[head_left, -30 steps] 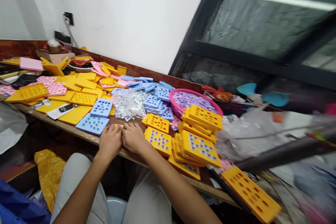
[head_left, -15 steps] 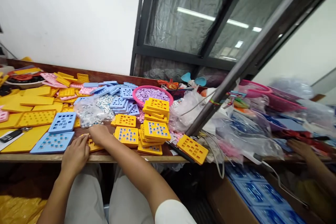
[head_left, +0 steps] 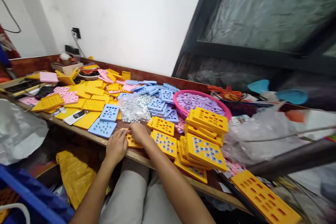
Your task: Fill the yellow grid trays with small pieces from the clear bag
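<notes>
A yellow plastic panel with square holes (head_left: 132,142) lies flat near the table's front edge. My left hand (head_left: 117,145) grips its left side, fingers curled over the edge. My right hand (head_left: 139,133) is closed and bent down on the panel's top part; whatever its fingertips hold is hidden. Left of my hands lie a light blue panel with small blue pieces in it (head_left: 102,128) and another blue panel with holes (head_left: 109,112). Just behind is a clear bag of small white and blue pieces (head_left: 131,109). At right sits a yellow panel filled with blue pieces (head_left: 164,144).
Stacked yellow panels (head_left: 206,152) stand right of my forearm. A pink basket (head_left: 228,112) of purple pieces is behind them. A grey pole (head_left: 286,161) slants across the right. Loose yellow panels (head_left: 94,105) and a black key fob (head_left: 78,114) lie left. A blue crate (head_left: 31,196) is below.
The view has swung left, so the pole and the other person's arm at the right have shifted or left the picture. Both my hands stay at the same yellow panel.
</notes>
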`<state>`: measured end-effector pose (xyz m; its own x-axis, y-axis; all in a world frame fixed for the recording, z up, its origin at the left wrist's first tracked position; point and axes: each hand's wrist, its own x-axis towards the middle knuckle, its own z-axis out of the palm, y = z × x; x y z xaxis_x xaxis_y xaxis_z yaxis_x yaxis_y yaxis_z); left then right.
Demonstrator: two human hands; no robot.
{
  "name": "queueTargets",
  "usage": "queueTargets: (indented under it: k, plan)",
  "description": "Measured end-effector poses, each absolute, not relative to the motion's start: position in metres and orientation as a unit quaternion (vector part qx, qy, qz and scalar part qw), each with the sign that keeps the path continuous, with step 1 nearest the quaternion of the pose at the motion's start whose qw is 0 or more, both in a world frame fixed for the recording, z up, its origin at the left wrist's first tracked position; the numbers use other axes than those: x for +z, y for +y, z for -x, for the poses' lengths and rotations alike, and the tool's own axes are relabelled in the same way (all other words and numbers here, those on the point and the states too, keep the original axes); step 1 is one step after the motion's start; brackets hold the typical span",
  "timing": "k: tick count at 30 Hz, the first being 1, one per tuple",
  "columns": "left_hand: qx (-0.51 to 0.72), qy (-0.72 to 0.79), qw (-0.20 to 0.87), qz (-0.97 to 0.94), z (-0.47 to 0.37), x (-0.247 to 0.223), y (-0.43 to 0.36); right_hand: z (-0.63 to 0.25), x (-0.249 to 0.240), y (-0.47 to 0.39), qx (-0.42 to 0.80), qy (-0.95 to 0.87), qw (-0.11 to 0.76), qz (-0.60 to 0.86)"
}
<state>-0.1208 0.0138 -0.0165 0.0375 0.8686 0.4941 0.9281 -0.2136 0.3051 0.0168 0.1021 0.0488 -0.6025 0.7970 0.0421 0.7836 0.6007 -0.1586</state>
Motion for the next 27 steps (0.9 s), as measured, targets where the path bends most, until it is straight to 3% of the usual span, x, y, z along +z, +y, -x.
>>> queueTargets:
  k: [27]
  plan:
    - [-0.324,-0.634,0.023,0.702,0.121,-0.018,0.009,-0.009,0.033,0.071,0.021,-0.853,0.124,0.506]
